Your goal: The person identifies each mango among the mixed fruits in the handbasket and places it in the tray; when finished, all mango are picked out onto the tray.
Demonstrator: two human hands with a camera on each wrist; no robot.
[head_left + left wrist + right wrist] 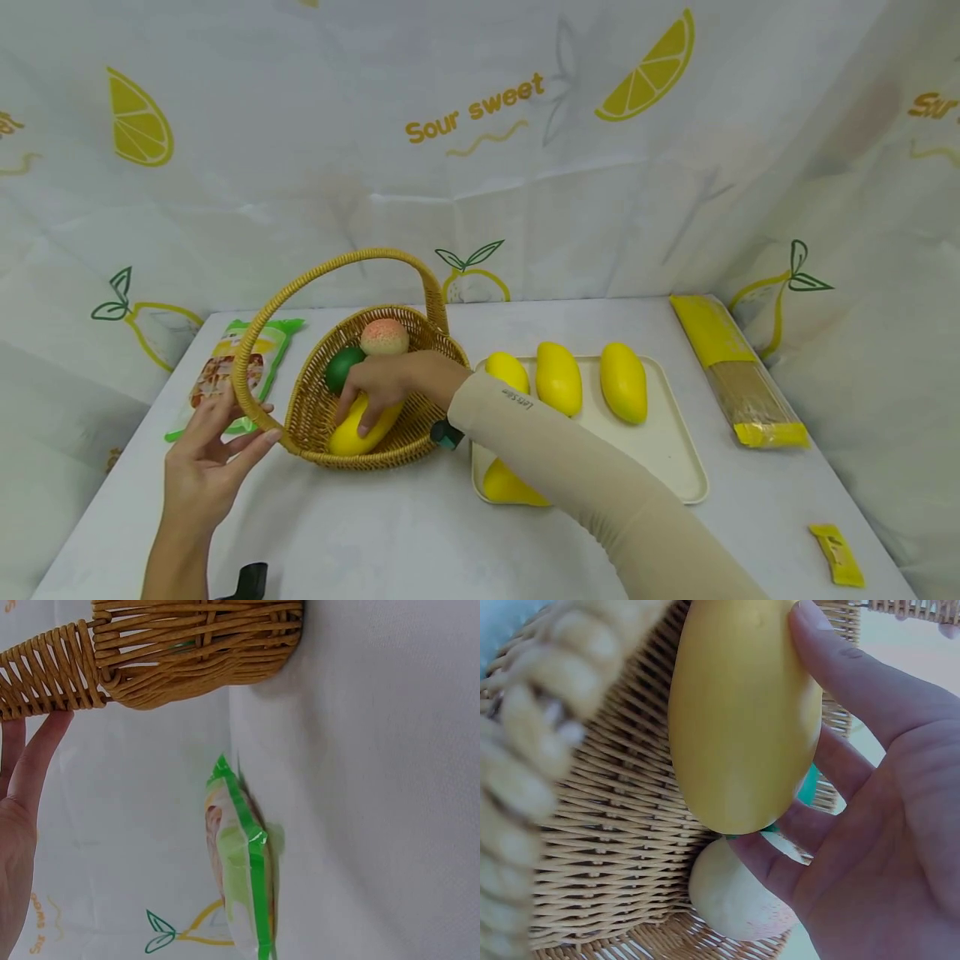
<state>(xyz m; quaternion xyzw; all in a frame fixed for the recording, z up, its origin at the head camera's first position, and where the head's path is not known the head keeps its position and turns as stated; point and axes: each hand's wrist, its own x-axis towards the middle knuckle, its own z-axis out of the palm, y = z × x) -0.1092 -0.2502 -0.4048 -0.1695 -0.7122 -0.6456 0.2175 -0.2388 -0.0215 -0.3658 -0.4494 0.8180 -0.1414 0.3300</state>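
Note:
A wicker basket (315, 392) with a tall arched handle (258, 329) stands left of the middle of the table. My left hand (206, 454) pinches the lower left end of that handle between thumb and fingers. Inside the basket, my right hand (390, 383) grips a yellow mango (347, 435), fingers round its side. The right wrist view shows the mango (742, 712) against the woven wall, thumb along one side. A pinkish peach (385, 336) and a round green fruit (342, 367), partly hidden by the right hand, lie behind it in the basket.
A cream tray (667, 454) to the right carries several mangoes (623, 383), some partly covered by the right sleeve. A green-edged food packet (273, 350) lies behind the left hand. At the far right are a noodle pack (738, 371) and a small yellow packet (836, 556).

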